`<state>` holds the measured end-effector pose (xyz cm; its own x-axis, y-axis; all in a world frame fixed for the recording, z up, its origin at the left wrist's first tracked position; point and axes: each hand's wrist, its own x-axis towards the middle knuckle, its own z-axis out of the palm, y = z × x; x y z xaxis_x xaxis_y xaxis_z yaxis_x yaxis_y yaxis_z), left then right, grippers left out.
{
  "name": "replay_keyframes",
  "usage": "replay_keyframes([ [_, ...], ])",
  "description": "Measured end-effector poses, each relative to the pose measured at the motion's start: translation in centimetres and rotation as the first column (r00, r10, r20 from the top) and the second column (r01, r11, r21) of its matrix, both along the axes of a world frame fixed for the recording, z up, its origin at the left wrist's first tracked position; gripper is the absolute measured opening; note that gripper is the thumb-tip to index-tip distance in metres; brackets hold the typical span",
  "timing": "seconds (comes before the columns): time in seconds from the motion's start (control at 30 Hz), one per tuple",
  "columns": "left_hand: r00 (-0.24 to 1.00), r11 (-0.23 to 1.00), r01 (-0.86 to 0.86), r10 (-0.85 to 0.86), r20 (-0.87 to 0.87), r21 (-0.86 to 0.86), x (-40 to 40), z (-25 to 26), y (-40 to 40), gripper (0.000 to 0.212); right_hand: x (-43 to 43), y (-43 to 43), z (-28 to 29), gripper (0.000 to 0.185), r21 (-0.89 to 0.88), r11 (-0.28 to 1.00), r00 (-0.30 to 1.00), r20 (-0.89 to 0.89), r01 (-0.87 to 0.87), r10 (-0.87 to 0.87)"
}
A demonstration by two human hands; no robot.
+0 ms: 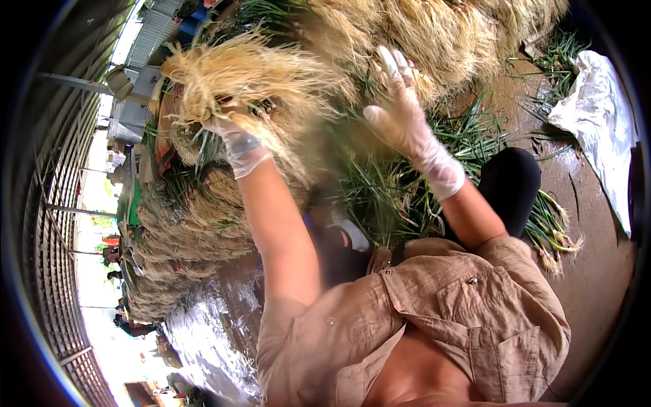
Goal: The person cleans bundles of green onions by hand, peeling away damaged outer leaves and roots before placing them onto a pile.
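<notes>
My left hand [228, 129], in a thin translucent glove with a dark watch showing under its cuff, is raised at the upper left. It grips a bunch of spring onions [249, 76] whose long pale roots fan out to the right; the roots hide most of the fingers. My right hand [399, 109], gloved the same way, is held up with fingers spread and nothing in it. Behind its fingertips rises a stack of root-out spring onion bunches [432, 35]. Below and beside that hand lies a heap of loose green spring onions [468, 135]. A blur veils the middle of the view.
More stacked bunches [198, 219] run down the left. My dark-clad knee [510, 183] is beside the heap, near a few loose spring onions [552, 239] on the wet floor [590, 295]. White sheeting [595, 122] lies at right. People appear small in the left background.
</notes>
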<state>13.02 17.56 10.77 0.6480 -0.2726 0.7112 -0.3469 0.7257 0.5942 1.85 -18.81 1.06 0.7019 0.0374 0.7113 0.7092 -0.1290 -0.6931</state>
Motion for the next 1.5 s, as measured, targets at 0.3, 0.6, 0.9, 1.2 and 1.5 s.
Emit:
replay_keyframes([
  [0.3,0.870,0.919,0.151,-0.298,-0.392,-0.363,-0.4,-2.7,-16.3,0.054,3.0,4.1,6.7,0.070,0.011,0.939,0.906,0.258,0.344,-0.335],
  [0.6,0.723,0.712,0.466,-0.649,-0.237,-0.525,-0.2,-7.7,-17.9,0.062,4.9,2.1,2.3,0.070,0.907,0.391,0.749,-0.149,-0.156,0.646],
  [0.9,0.711,0.462,-0.667,0.629,0.314,0.585,-3.6,-7.9,-17.3,0.066,1.4,-4.2,2.2,0.040,0.652,0.758,0.985,-0.119,-0.019,0.127],
  [1.2,-0.025,0.004,-1.000,0.454,0.891,-0.030,-4.6,-5.1,-18.1,0.034,5.3,-3.7,3.5,0.012,-0.476,0.675,0.758,-0.026,0.564,-0.652],
  [1.5,-0.181,-0.587,-0.799,0.021,0.983,-0.134,-3.2,-2.9,-13.7,0.048,1.7,-3.7,4.3,0.035,0.443,0.892,0.949,-0.234,-0.088,0.210],
])
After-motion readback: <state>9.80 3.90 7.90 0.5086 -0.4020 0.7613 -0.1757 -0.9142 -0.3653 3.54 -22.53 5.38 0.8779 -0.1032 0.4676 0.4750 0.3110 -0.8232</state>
